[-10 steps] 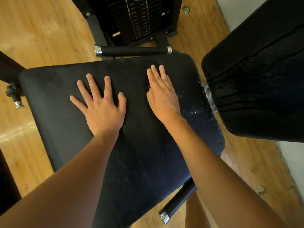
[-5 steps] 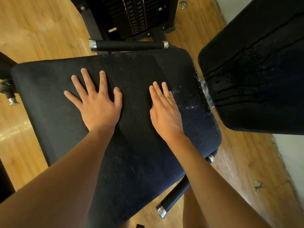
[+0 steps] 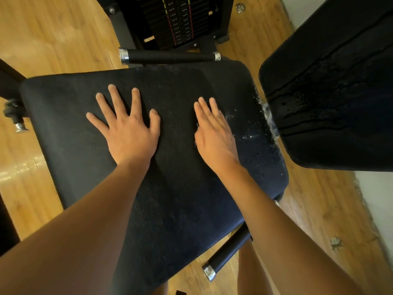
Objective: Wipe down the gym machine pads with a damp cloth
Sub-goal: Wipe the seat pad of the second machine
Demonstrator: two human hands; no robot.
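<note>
The black seat pad (image 3: 182, 209) of a gym machine fills the middle of the view. My left hand (image 3: 127, 128) lies flat on it with fingers spread. My right hand (image 3: 214, 135) presses flat on the pad to the right, fingers straight and together. Something dark may lie under the right palm; I cannot tell if it is a cloth. Wet specks glisten on the pad's right edge. The black back pad (image 3: 336, 86) stands at the right, with wet streaks running across it.
A weight stack (image 3: 176, 20) stands behind the seat. One black handle bar (image 3: 170, 56) lies along the seat's far edge, another handle bar (image 3: 227, 252) below its near right corner. An adjustment knob (image 3: 14, 116) sticks out at the left. Wooden floor surrounds the machine.
My right hand slid back toward me across the seat pad from its far edge, then stayed near the middle right. My left hand has stayed pressed in place.
</note>
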